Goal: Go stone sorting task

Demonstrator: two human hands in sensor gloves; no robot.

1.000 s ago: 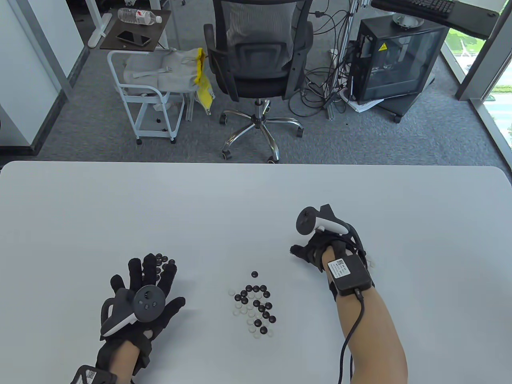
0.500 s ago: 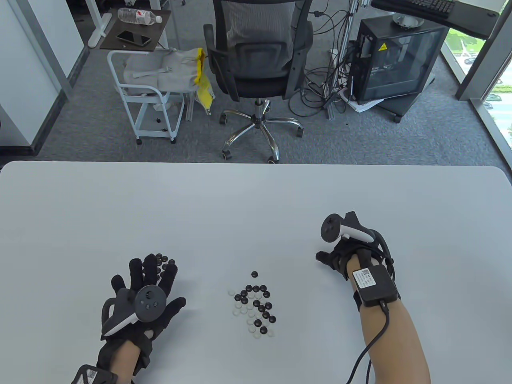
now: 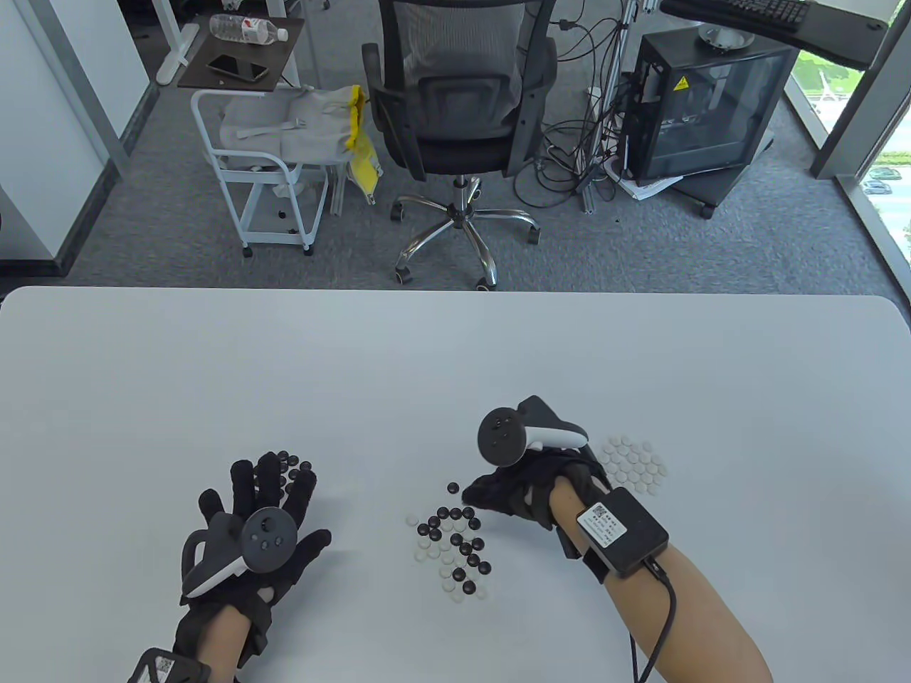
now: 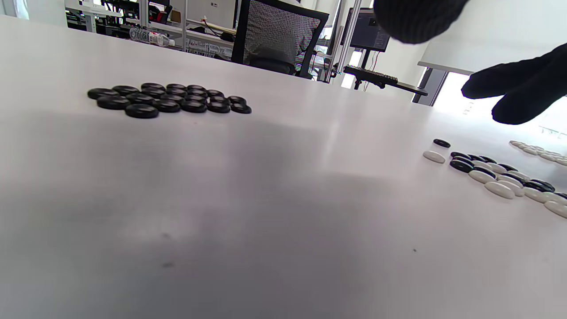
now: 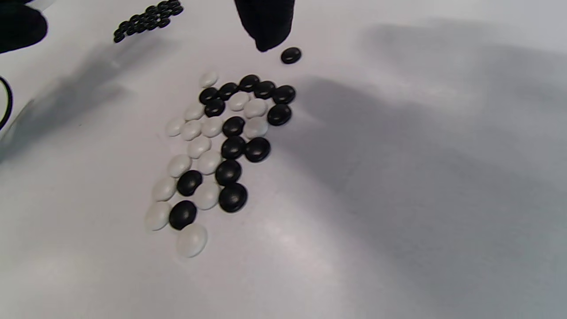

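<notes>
Hands both empty: left hand [image 3: 249, 526] flat guarding black stones [image 3: 290, 462] at nine o'clock, right hand [image 3: 523, 491], fingers relaxed, reaches mixed pile [image 3: 452, 551] on counter [image 3: 427, 356].

Both hands wear black fabric gloves covering every finger. The left hand [image 3: 245, 530] carries a tracker [image 3: 238, 548] strapped to its back: a dark grey round face with small buttons and a stick, on a white and grey handle. The right hand [image 3: 523, 491] has the same kind of tracker [image 3: 523, 435], dark round face and white body. A black box [image 3: 623, 530] with a white QR-code label sits strapped on the right wrist; a black cable [image 3: 658, 619] runs from it along the bare forearm. The left wrist has a black strap with a similar white label [image 3: 160, 666].
</notes>
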